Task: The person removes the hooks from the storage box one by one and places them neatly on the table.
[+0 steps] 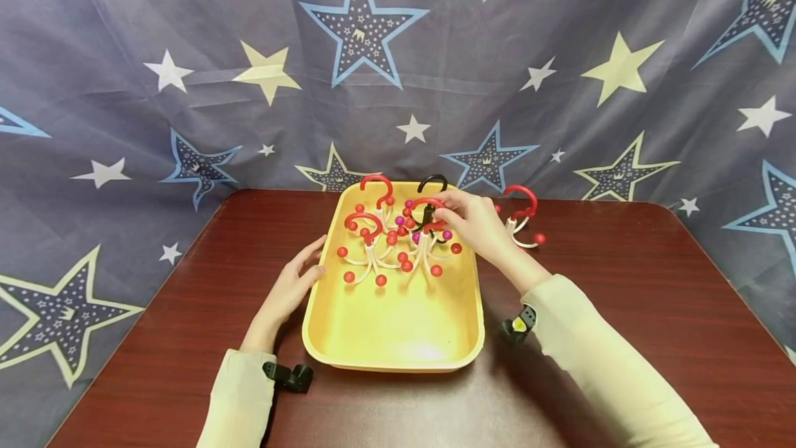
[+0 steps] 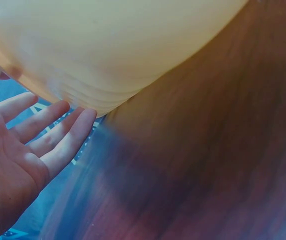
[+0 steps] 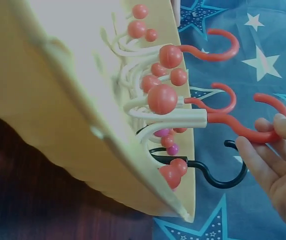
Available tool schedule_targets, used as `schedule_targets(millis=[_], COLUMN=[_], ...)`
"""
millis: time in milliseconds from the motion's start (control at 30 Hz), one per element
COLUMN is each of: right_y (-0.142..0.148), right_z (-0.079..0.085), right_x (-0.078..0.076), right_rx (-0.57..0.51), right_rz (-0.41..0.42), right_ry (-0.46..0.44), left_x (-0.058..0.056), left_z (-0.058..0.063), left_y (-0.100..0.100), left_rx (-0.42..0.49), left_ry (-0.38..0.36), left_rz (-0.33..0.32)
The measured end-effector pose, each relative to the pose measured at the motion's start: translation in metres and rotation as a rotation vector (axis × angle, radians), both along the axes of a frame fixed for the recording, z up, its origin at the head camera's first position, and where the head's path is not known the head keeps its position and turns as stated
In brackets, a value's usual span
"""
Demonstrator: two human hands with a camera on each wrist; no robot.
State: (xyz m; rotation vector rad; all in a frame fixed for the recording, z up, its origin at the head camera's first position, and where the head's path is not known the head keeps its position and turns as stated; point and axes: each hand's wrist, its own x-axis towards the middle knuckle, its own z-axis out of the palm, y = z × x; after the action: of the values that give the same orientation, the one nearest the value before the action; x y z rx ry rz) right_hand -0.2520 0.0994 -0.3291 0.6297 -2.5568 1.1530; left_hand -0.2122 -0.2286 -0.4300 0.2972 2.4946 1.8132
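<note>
My right hand (image 1: pixel 475 223) pinches the curved red top of a hook hanger (image 1: pixel 425 247), which has white prongs tipped with red balls. It stands upright in the yellow tray (image 1: pixel 392 366), above or on its floor; I cannot tell which. Beside it in the tray are two similar red-topped hangers, a nearer one (image 1: pixel 368 249) and a farther one (image 1: pixel 377 180). A black hook hanger (image 3: pixel 218 184) with purple and red balls stands behind the held one. My left hand (image 1: pixel 292 289) rests its extended fingers (image 2: pixel 65 142) against the tray's left side.
Another red-topped hook hanger (image 1: pixel 522 211) stands on the dark red wooden table (image 1: pixel 622 296), right of the tray. A star-patterned cloth (image 1: pixel 435 54) hangs behind the table's far edge.
</note>
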Motion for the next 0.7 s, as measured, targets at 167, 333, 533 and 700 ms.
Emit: schedule_targets(millis=[167, 333, 533, 700], right_y=[0.006, 0.014, 0.031, 0.047], right_z=[0.008, 0.016, 0.022, 0.030], right_x=[0.003, 0.007, 0.011, 0.014], right_rx=[-0.077, -0.124, -0.133, -0.205], right_rz=[0.004, 0.037, 0.016, 0.001], right_ry=[-0.028, -0.041, -0.052, -0.033], left_x=[-0.001, -0.001, 0.000, -0.001], left_z=[-0.002, -0.001, -0.001, -0.001], left_y=[0.000, 0.000, 0.000, 0.000], left_rx=[0.002, -0.009, -0.010, -0.008], left_ry=[-0.002, 0.003, -0.001, 0.001], left_rz=[-0.001, 0.003, 0.006, 0.004])
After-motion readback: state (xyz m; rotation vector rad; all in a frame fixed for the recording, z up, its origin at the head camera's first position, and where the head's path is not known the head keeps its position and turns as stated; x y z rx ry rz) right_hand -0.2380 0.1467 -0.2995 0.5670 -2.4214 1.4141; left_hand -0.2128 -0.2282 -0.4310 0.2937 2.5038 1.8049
